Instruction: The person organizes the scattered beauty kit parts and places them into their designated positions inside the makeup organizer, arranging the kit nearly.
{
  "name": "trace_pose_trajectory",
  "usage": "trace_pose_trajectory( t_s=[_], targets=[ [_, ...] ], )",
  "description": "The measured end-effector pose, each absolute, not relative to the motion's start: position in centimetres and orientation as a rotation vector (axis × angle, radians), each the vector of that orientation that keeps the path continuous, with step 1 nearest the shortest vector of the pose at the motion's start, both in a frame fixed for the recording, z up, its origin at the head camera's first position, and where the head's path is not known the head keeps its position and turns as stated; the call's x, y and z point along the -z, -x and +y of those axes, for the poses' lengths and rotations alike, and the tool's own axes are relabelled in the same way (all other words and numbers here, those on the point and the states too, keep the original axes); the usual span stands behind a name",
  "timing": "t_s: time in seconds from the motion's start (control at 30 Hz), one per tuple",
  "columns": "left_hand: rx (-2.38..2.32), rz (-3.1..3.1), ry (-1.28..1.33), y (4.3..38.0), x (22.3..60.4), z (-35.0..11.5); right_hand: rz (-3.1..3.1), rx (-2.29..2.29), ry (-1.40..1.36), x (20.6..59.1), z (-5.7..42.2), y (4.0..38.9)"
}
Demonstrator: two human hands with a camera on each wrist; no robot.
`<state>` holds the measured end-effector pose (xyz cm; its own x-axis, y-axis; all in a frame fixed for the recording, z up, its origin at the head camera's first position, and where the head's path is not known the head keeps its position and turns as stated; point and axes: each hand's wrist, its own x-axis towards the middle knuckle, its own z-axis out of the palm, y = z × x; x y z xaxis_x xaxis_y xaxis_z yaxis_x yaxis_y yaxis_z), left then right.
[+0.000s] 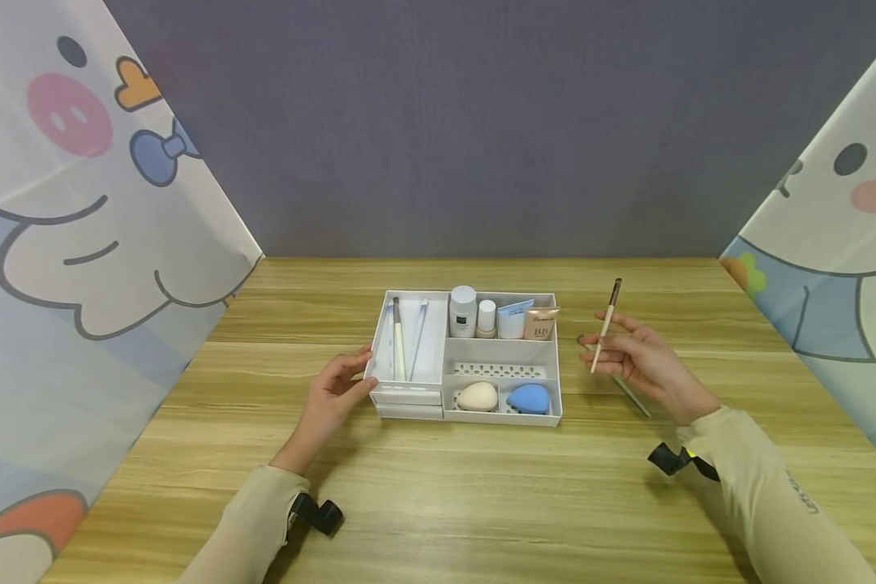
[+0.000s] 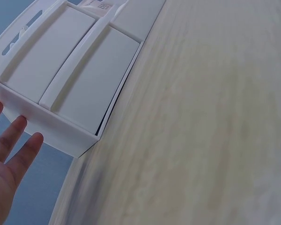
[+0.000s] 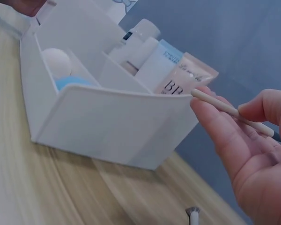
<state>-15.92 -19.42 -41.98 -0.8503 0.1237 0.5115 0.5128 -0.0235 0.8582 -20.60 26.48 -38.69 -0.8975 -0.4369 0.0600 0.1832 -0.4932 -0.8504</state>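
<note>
A white desk organizer stands on the table. My left hand rests at its left side, fingers extended against the wall and thumb near the front corner; the left wrist view shows the fingertips at that wall. Away from the organizer's right side, my right hand pinches a makeup brush between thumb and fingers, its dark bristles pointing up in the head view. Beneath that hand a second makeup brush lies on the table, partly covered by the hand. Its splayed bristles show in the right wrist view.
Several slim brushes lie in the organizer's left tray. At the back right stand a white bottle, a smaller bottle, a blue-white tube and a BB tube. Cream and blue makeup sponges sit in front.
</note>
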Motion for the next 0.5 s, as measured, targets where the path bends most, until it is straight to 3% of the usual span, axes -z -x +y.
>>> trace_pose_trajectory(
  t_s=[0.5],
  targets=[
    [1.939,-2.004,0.639,15.8,41.8,-19.4,1.227,2.472,0.492,36.9,25.5,20.6]
  ],
)
